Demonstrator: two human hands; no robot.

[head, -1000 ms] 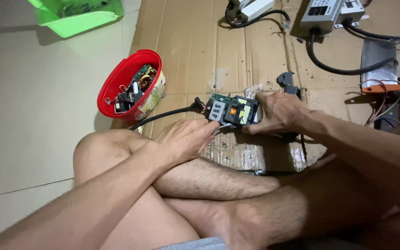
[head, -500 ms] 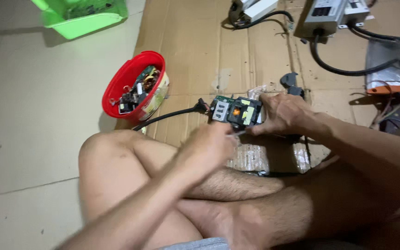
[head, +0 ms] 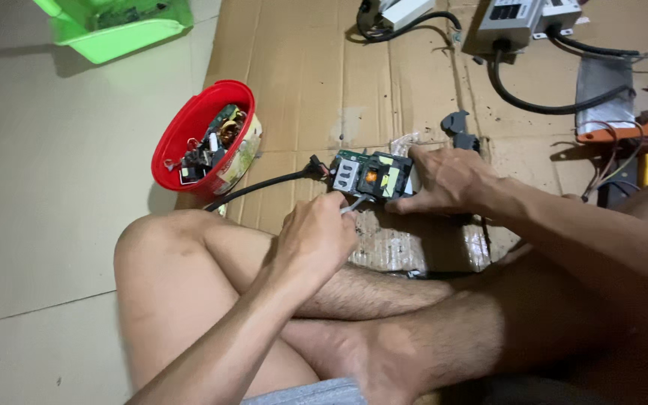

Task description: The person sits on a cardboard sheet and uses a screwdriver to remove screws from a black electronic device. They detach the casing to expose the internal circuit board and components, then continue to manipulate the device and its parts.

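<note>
A green circuit board point(head: 369, 177) with several components lies on the cardboard sheet point(head: 301, 82), a black cable point(head: 264, 187) running off its left end. My right hand point(head: 451, 180) grips the board's right side and holds it down. My left hand point(head: 316, 236) is closed around a thin metal tool point(head: 352, 204) whose tip touches the board's near edge. I sit cross-legged, my knee point(head: 166, 262) just below the board.
A red bowl point(head: 181, 142) of electronic scrap stands left of the board. A green plastic bin point(head: 114, 30) is at top left. Grey power units point(head: 511, 22) with black cables, a black part point(head: 459, 127), and an orange-handled tool point(head: 620, 131) lie at the top right.
My left hand has moved up and right from my knee to the board's near edge, bringing the tool against it. My right hand keeps its hold on the board.
</note>
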